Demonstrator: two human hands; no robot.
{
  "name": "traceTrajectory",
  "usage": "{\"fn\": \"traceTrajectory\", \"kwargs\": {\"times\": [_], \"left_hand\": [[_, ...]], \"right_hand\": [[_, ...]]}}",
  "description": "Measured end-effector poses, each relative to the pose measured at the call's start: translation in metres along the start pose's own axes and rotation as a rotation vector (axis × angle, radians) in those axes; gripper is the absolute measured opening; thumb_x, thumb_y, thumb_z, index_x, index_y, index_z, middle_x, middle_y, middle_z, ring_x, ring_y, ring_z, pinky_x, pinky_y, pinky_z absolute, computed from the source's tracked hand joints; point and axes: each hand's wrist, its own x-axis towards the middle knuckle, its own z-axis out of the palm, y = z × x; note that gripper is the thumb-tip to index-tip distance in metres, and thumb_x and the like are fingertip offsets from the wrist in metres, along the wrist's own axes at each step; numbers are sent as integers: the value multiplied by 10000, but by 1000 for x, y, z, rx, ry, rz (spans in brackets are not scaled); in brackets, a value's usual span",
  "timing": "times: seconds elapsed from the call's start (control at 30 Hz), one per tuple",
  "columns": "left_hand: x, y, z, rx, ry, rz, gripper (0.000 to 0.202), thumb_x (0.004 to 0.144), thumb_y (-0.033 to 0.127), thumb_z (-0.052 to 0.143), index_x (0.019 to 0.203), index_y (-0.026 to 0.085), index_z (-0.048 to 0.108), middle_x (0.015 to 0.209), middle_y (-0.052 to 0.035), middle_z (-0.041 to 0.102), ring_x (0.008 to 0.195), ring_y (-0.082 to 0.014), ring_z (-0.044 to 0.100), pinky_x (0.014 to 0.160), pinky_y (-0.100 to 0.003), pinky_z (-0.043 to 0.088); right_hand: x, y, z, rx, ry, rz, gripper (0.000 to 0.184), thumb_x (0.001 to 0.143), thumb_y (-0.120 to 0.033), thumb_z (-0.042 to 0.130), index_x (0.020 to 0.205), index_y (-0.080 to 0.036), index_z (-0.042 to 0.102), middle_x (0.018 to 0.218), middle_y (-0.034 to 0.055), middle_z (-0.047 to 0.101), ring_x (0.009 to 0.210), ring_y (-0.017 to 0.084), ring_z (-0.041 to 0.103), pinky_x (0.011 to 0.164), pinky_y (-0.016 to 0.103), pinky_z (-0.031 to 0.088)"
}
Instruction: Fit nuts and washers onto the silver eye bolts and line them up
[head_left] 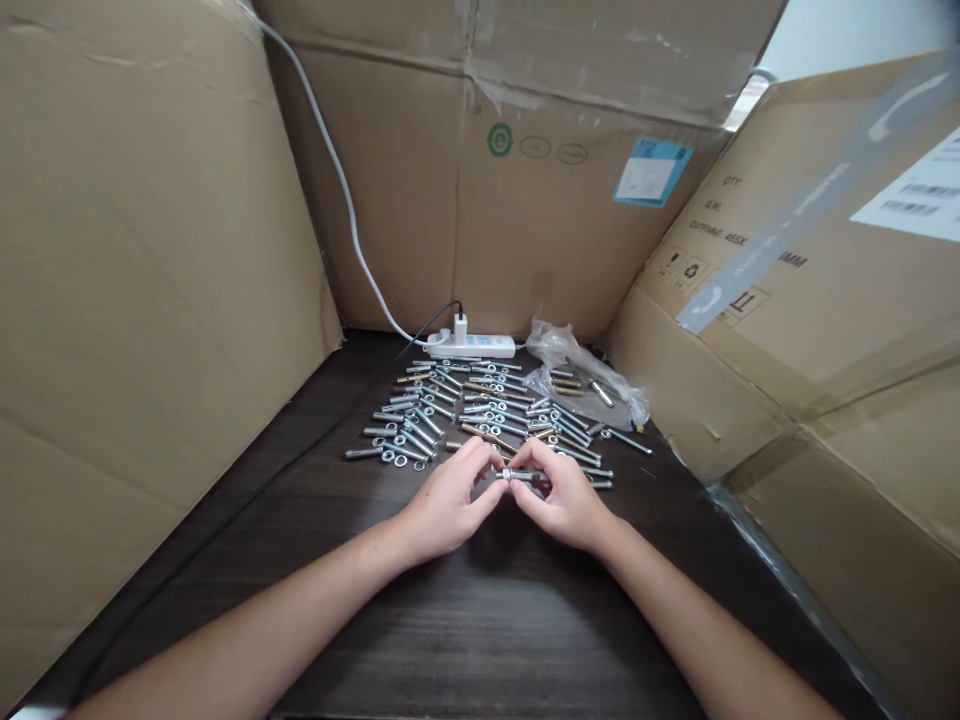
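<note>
In front of the rows of metal parts, my left hand (454, 500) and my right hand (566, 497) meet, both closed in a pinch. Between their fingertips lies a silvery bolt (528, 477), held level from left to right. A nut (508, 473) sits around it near its left end, where the thumbs and forefingers come together. My right fingers curl around the longer part of the bolt and partly hide it. Just beyond the hands lie several bolts and metal sleeves (386, 432), with washers (400, 462) and nuts among them.
A white power strip (480, 347) with a plugged-in charger (460, 328) stands at the back. Right of it lies a clear plastic bag (577, 370) with metal pieces. Cardboard walls (390, 200) enclose the dark table (465, 640). A black cable (247, 500) crosses the left side.
</note>
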Motion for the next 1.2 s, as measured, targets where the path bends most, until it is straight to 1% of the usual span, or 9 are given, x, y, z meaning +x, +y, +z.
{"fn": "traceTrajectory", "kwargs": {"times": [0.2,0.3,0.4,0.57,0.73,0.9,1.07,1.2], "left_hand": [[0,0,-1,4,-31,-11,104,882,258,475,924,180,530,858,-10,518,754,-134,475,665,-251,398],[1,-1,-2,27,-38,17,106,882,246,469,932,183,537,856,-11,512,760,-137,472,675,-254,395],[2,-1,-4,95,-27,59,105,874,240,473,934,186,541,848,-17,496,770,-147,468,687,-262,395],[1,1,-9,237,-29,109,129,868,234,487,974,211,557,894,-26,514,820,-166,482,739,-284,404],[1,2,-13,216,6,91,146,868,216,484,998,215,552,919,-30,533,836,-167,504,736,-283,419],[1,-1,-14,167,37,91,188,855,188,491,1036,215,534,930,-35,546,869,-176,524,726,-279,427],[1,-4,-15,176,2,118,162,887,175,444,1017,207,535,936,-44,552,856,-176,515,743,-291,422],[0,-4,-16,200,-11,124,142,887,174,451,994,205,538,942,-49,559,870,-183,512,757,-303,421]], "right_hand": [[1,-2,0,15,-26,-6,110,797,-201,537,901,-196,502,678,-31,536,557,109,470,541,221,361],[1,-2,-1,2,-40,13,120,791,-193,534,903,-198,491,672,-34,528,557,111,467,546,223,357],[2,-3,-3,-3,-50,45,86,796,-195,526,865,-200,474,641,-42,507,528,105,441,527,220,339],[1,-4,-4,21,-53,15,24,828,-208,495,841,-199,477,629,-42,489,525,105,430,526,220,330],[3,-7,-5,-11,-70,19,59,863,-230,481,915,-203,488,718,-18,547,588,118,482,577,225,366],[6,-11,-4,-77,-115,31,119,905,-268,461,993,-209,513,775,-2,587,570,114,485,582,230,370],[8,-10,-3,-3,-137,52,129,926,-258,434,1010,-213,521,842,5,598,656,127,521,612,228,388],[8,-8,-4,77,-166,74,124,928,-255,440,992,-206,534,871,3,603,730,138,535,649,231,400]]}}
